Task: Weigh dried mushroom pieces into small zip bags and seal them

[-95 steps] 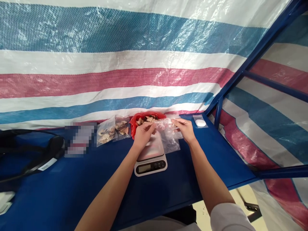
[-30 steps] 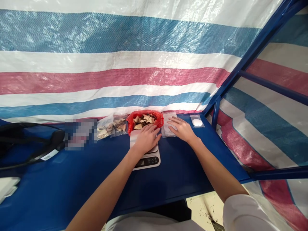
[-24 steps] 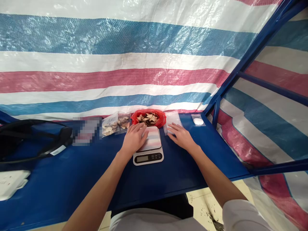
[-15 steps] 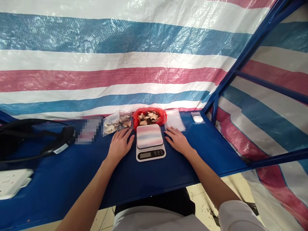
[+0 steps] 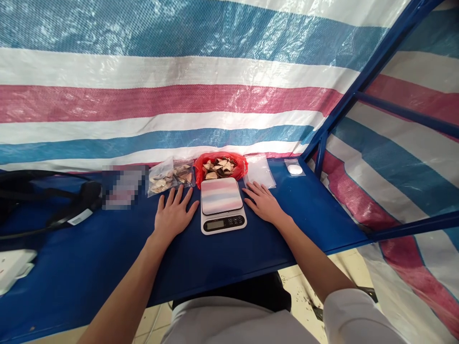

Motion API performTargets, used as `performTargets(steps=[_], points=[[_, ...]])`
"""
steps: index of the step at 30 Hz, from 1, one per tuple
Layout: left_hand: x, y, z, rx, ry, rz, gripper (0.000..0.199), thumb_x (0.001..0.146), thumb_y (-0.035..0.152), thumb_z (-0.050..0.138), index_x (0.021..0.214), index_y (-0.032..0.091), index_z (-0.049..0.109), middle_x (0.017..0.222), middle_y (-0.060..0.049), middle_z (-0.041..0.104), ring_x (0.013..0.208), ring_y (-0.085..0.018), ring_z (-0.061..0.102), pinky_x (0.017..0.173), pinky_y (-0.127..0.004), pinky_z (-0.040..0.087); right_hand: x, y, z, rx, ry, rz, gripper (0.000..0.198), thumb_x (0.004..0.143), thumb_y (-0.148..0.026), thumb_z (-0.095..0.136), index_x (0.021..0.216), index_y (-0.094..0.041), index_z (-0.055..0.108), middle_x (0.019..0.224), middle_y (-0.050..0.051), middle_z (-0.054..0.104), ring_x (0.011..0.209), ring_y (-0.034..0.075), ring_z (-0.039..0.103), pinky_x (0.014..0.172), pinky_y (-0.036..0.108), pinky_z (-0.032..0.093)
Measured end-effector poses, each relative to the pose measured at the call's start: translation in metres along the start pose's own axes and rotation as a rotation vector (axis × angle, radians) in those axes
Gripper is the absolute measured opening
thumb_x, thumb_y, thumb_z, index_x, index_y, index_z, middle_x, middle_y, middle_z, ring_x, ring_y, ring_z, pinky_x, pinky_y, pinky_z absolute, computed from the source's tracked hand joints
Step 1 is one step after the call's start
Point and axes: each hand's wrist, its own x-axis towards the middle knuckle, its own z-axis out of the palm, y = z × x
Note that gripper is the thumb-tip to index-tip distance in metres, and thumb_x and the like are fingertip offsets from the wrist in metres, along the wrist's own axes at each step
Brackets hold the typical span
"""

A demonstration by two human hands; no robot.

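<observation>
Between my two hands stands a white kitchen scale (image 5: 222, 203) with a shiny top plate and a dark display strip. My left hand (image 5: 174, 215) lies flat on the blue table left of it, fingers spread, holding nothing. My right hand (image 5: 264, 203) rests flat on the other side, also open, its fingertips by a stack of clear plastic bags (image 5: 260, 169). Behind the scale is a red plastic bag (image 5: 198, 172), open at the top and full of dried, pale and brown slices (image 5: 219, 167). Clear bags of similar pieces (image 5: 161, 181) lie beyond my left fingertips.
On the blue table (image 5: 201, 267), a small bag with a white item (image 5: 295, 169) lies at the far right. At left are a black strapped device (image 5: 84, 196), a blurred-out patch (image 5: 124, 188) and a white power strip (image 5: 16, 267). Striped sheeting (image 5: 161, 102) hangs behind, with blue frame bars (image 5: 337, 119) at right.
My left hand has shifted a little left, away from the scale, and its fingers have spread wider. My right hand stays flat in about the same place. The camera view has tilted slightly.
</observation>
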Motion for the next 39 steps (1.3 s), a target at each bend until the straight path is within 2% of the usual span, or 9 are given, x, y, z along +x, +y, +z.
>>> performTargets(steps=[11, 31, 35, 39], points=[[-0.0011, 0.0041, 0.0000, 0.027, 0.017, 0.004, 0.064, 0.100, 0.054, 0.033, 0.156, 0.023, 0.042, 0.164, -0.012, 0.034, 0.151, -0.038, 0.030, 0.120, -0.062, 0.023, -0.0006, 0.0008, 0.0033, -0.005, 0.008, 0.002, 0.046, 0.105, -0.039, 0.038, 0.145, -0.025, 0.056, 0.158, 0.006, 0.046, 0.149, 0.031, 0.038, 0.122, 0.052, 0.033], [-0.0020, 0.0049, 0.0004, 0.035, 0.052, 0.010, 0.061, 0.101, 0.051, 0.036, 0.155, 0.023, 0.043, 0.163, -0.013, 0.036, 0.151, -0.037, 0.031, 0.120, -0.062, 0.023, -0.0005, -0.0026, 0.0015, -0.045, -0.007, 0.004, 0.047, 0.106, -0.038, 0.038, 0.146, -0.020, 0.055, 0.158, 0.008, 0.045, 0.149, 0.032, 0.039, 0.123, 0.052, 0.032], [-0.0021, 0.0049, 0.0007, -0.024, 0.131, 0.010, 0.057, 0.099, 0.048, 0.042, 0.147, 0.019, 0.055, 0.157, -0.016, 0.046, 0.147, -0.039, 0.039, 0.119, -0.062, 0.028, 0.0001, -0.0040, 0.0002, -0.059, 0.011, 0.003, 0.045, 0.105, -0.037, 0.040, 0.144, -0.021, 0.058, 0.157, 0.008, 0.048, 0.147, 0.031, 0.041, 0.122, 0.051, 0.034], [-0.0036, 0.0029, -0.0035, -0.151, 0.317, 0.029, 0.048, 0.099, 0.044, 0.044, 0.128, 0.016, 0.069, 0.139, -0.016, 0.063, 0.132, -0.036, 0.057, 0.110, -0.049, 0.045, 0.0011, -0.0053, -0.0033, -0.045, 0.055, -0.012, 0.040, 0.103, -0.034, 0.046, 0.138, -0.024, 0.063, 0.153, 0.008, 0.053, 0.144, 0.031, 0.046, 0.119, 0.051, 0.039]])
